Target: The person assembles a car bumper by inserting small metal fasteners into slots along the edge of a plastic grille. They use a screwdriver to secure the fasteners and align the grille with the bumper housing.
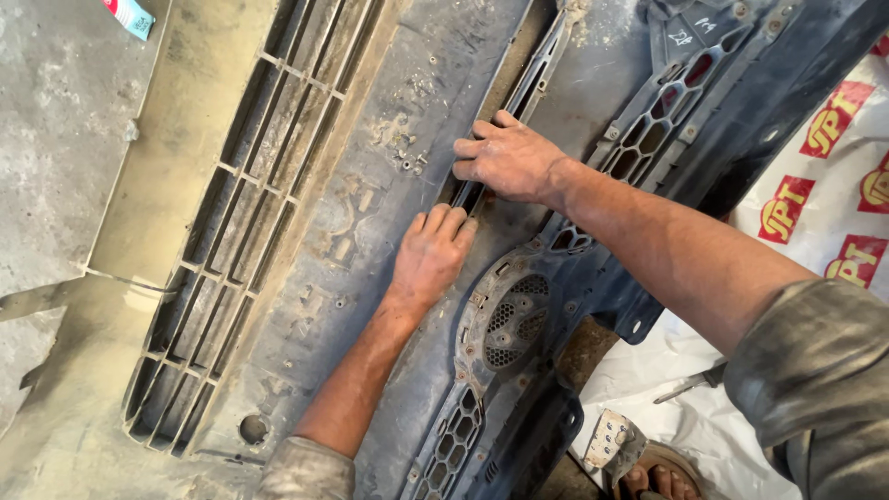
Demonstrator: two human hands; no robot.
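Left hand (pixel 431 257) lies flat and open, palm down, on the dusty inner face of a grey car bumper (pixel 370 213), its fingertips at the lower end of a long dark trim strip (pixel 519 102) that runs in a slot toward one o'clock. Right hand (pixel 507 159), just beyond it at one o'clock, is curled over the same strip, fingers bent and pressing its edge; I cannot tell whether it truly grips the strip or only pushes on it.

From where I watch, I judge the work on the strip as partway: its near end sits under both hands, while the far end by the top edge looks seated in the slot, though whether clips are free or fastened I cannot say.

Nearest me, at five o'clock, a sandalled foot (pixel 659 480) and a small metal bracket (pixel 611 437) rest on a white printed sheet (pixel 815 213), with a slim tool (pixel 690 381) just beyond. A round honeycomb grille (pixel 514 319) sits at four o'clock of the left hand. The ribbed air intake (pixel 241 231) stretches away at nine o'clock. At eleven o'clock, far off, a small packet (pixel 130 16) lies on the concrete floor (pixel 56 139).

Both ends of the bumper are cut off, and the strip beneath the fingers is hidden.
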